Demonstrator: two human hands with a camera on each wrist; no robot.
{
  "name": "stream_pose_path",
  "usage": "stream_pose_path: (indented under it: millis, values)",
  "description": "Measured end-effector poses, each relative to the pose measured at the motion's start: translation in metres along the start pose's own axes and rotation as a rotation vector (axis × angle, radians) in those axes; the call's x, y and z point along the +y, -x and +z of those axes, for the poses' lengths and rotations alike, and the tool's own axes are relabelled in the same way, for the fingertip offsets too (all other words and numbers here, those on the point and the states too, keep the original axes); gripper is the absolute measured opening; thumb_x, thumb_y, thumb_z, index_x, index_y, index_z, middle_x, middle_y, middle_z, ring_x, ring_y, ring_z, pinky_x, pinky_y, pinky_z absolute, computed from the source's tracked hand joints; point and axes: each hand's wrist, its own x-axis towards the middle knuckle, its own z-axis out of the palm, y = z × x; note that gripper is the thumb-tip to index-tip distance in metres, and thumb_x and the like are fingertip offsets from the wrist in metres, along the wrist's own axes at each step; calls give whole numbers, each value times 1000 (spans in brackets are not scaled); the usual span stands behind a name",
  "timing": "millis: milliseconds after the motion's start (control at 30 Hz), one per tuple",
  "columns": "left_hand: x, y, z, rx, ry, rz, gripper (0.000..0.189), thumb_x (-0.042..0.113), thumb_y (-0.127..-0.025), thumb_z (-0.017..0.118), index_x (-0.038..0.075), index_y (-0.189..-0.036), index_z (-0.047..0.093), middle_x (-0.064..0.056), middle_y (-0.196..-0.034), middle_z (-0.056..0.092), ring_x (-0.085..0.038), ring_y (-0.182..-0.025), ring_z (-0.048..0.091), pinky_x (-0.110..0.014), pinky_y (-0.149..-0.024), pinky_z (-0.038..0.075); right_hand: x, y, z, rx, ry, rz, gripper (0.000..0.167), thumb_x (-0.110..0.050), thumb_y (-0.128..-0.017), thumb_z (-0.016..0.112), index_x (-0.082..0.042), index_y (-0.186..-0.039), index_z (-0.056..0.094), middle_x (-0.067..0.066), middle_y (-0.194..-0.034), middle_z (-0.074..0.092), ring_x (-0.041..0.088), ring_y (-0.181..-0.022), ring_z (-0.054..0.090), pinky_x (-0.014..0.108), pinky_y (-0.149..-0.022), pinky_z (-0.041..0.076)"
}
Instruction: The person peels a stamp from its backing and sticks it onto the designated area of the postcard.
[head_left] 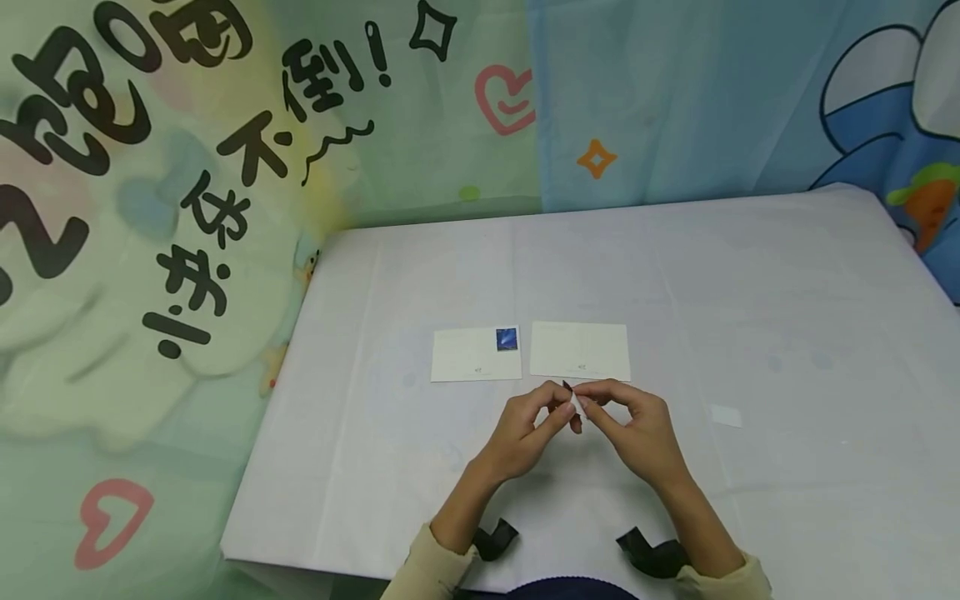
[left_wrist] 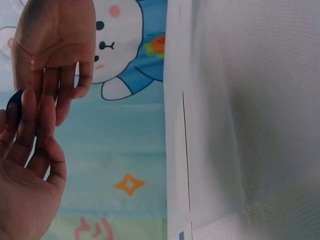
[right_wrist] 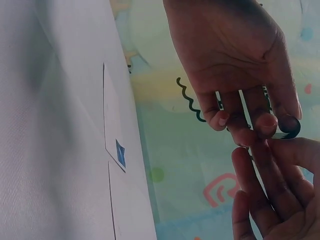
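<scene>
Over the table, my left hand (head_left: 525, 429) and right hand (head_left: 637, 425) meet fingertip to fingertip. Between them is a small, thin dark-blue and white piece (left_wrist: 15, 107), which looks like a sticker and curves at its edge. Both hands pinch it between thumb and forefinger. Much of it is hidden by fingertips in the head view. Just beyond the hands lie two white cards, side by side. The left card (head_left: 465, 354) bears a blue stamp-like sticker (head_left: 507, 339) in its upper right corner. On the right card (head_left: 581, 350) only a small printed mark near the lower edge shows.
A small white paper square (head_left: 726, 416) lies on the white-covered table (head_left: 825, 333), to the right of the hands. Black straps (head_left: 652, 557) hang near both wrists. Printed curtains (head_left: 450, 125) border the table at the back and left.
</scene>
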Motion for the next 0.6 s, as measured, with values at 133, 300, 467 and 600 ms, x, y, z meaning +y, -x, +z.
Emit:
stream_pose_path:
  millis: [133,300,467,600]
  values:
    - [-1,0,-1,10,0,-4,10,-9,-91,46,0,-92,52,-10,-73,63,-16,-71,56,-19,-64,42,-1,0,-1,-4,-50,-6,12,-1,-84,65,-9,-94,68,2,-88,67,11,-86,61,24,-84,38]
    - [-4,1,-1,21,16,-11,11,-8,-91,47,1,-90,53,-10,-72,62,-16,-68,55,-19,-63,41,1,1,-2,-22,-30,-18,16,0,-81,68,-9,-94,68,0,-92,68,10,-94,56,24,-84,39]
    - [-7,1,-1,28,24,5,13,-9,-90,48,2,-87,54,-9,-71,61,-12,-67,53,-22,-62,43,0,1,-3,-39,-12,-25,18,-3,-78,72,-11,-95,69,-2,-93,68,12,-97,51,26,-82,40]
    - [-8,1,0,32,30,7,12,-9,-90,48,1,-87,54,-10,-70,61,-15,-68,56,-25,-63,46,0,1,-3,-53,-13,-23,16,-2,-81,69,-10,-96,69,-1,-95,67,10,-99,51,24,-82,40]
